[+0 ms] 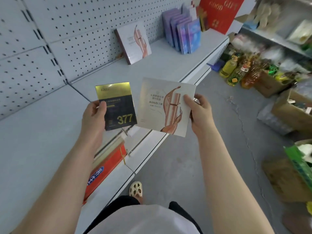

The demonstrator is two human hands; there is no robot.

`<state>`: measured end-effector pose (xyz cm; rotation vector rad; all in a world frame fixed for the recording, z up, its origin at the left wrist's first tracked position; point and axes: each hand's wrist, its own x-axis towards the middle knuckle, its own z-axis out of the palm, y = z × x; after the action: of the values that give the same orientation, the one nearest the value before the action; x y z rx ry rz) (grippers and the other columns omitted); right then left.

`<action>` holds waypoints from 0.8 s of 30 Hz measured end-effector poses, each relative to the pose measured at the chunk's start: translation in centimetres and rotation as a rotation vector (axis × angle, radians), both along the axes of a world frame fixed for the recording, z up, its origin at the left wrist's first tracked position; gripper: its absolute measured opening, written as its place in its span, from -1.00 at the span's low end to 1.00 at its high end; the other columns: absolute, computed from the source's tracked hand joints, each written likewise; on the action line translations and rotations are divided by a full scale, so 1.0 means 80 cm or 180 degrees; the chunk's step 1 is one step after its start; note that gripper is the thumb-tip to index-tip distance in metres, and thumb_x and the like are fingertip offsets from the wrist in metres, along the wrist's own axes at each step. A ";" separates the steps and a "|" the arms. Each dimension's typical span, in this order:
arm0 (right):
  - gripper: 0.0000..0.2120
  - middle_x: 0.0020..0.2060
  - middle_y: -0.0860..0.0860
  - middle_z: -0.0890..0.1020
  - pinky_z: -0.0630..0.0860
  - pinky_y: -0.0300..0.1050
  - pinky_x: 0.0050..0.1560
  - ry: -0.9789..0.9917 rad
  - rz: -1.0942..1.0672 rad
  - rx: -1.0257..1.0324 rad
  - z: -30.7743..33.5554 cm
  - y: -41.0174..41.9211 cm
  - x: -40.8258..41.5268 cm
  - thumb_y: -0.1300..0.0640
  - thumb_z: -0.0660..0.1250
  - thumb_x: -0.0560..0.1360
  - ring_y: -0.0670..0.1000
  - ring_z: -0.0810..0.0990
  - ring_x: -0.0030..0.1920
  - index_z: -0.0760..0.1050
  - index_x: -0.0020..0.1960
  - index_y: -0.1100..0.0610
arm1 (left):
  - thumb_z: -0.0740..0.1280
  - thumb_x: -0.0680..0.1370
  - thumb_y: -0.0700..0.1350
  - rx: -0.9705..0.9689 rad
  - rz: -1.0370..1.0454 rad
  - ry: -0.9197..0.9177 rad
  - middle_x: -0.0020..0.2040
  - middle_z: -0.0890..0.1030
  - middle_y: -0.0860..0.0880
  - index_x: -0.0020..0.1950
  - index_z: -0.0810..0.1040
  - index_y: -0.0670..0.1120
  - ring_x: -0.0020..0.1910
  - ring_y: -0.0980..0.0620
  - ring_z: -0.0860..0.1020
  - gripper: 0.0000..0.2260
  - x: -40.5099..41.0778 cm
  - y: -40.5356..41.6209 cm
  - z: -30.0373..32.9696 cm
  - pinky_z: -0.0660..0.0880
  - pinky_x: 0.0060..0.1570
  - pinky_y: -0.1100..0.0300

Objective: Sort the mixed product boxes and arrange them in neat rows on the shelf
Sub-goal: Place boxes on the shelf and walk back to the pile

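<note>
A pale grey pegboard wall (pixel 81 31) is backing the grey metal shelf (pixel 42 132). Grey concrete floor (pixel 219 132) is stretching rightward, where cardboard cartons (pixel 287 108) and oil bottles (pixel 228 68) are crowding together under even light.

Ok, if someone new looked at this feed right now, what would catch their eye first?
Probably the two boxes held up mid-frame: a black and gold box marked 377 in the left hand, and a white box with a rose-gold swirl in the right hand. Next, a matching white box leaning on the shelf's pegboard, with a row of purple boxes further along to its right.
</note>
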<state>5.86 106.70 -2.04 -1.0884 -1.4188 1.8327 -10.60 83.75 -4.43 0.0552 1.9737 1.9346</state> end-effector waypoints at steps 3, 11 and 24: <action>-0.75 -0.09 0.15 0.71 0.65 0.16 -0.02 0.0051 0.0117 -0.0022 0.003 0.048 -0.043 0.17 0.43 0.52 0.16 0.70 -0.09 0.47 0.16 0.14 | 0.19 0.65 -0.01 0.0023 0.0072 -0.0021 0.10 0.61 -0.08 0.15 0.48 -0.07 0.07 -0.05 0.59 -0.82 -0.044 0.048 0.013 0.57 -0.01 -0.02; -0.71 -0.06 0.09 0.72 0.66 0.02 -0.13 -0.0041 0.0937 0.0197 0.004 0.170 -0.185 0.12 0.40 0.55 0.14 0.71 -0.09 0.46 0.24 0.09 | 0.18 0.66 -0.01 -0.0100 0.0586 -0.0116 0.11 0.61 -0.08 0.18 0.46 -0.09 0.11 -0.09 0.59 -0.80 -0.116 0.129 0.013 0.56 0.09 -0.10; -0.50 0.12 0.09 0.63 0.64 0.05 0.06 -0.0033 0.2945 0.1022 -0.002 0.339 -0.475 0.20 0.46 0.46 0.06 0.66 0.02 0.41 0.34 -0.04 | 0.17 0.67 -0.06 -0.0010 0.2226 -0.0376 0.05 0.62 -0.10 0.15 0.48 -0.08 -0.06 -0.04 0.61 -0.84 -0.147 0.256 -0.016 0.56 -0.22 0.11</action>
<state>-32.16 133.82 -2.17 -0.2586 -2.3645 2.0268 -22.40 104.27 -5.74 -0.8322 2.0818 2.2544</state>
